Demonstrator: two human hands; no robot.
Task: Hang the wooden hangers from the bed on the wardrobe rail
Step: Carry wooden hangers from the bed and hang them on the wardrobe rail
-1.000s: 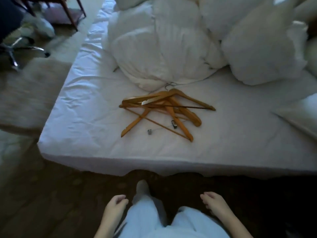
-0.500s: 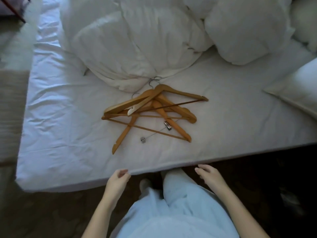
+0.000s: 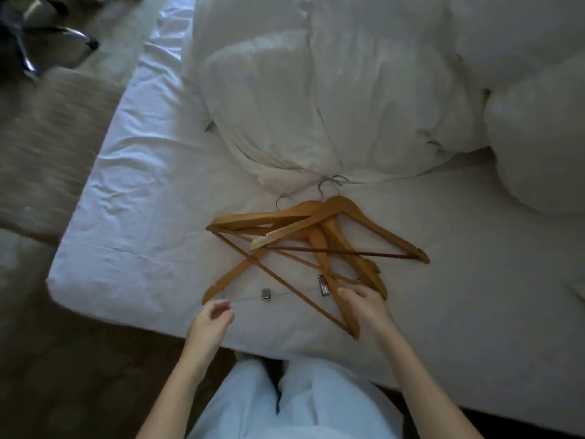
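Note:
Several wooden hangers [image 3: 316, 239] lie in a crossed pile on the white sheet of the bed [image 3: 142, 217], their metal hooks pointing toward the duvet. One hanger carries a wire bar with two metal clips [image 3: 323, 285]. My right hand [image 3: 364, 304] reaches over the near end of the pile, fingers spread, fingertips at the lower arms of the hangers. My left hand [image 3: 210, 321] hovers near the bed's front edge, just below the left hanger's tip, fingers loosely curled and holding nothing. No wardrobe rail is in view.
A bunched white duvet [image 3: 316, 99] and pillows [image 3: 538, 137] fill the far half of the bed. A beige rug [image 3: 50, 131] lies on the dark floor at left, with an office chair base [image 3: 28, 42] beyond it. My light trousers [image 3: 285, 403] stand against the bed edge.
I have stepped up to the bed. Both hands have risen from beside my legs to the near end of the hanger pile; the right hand now reaches the hangers.

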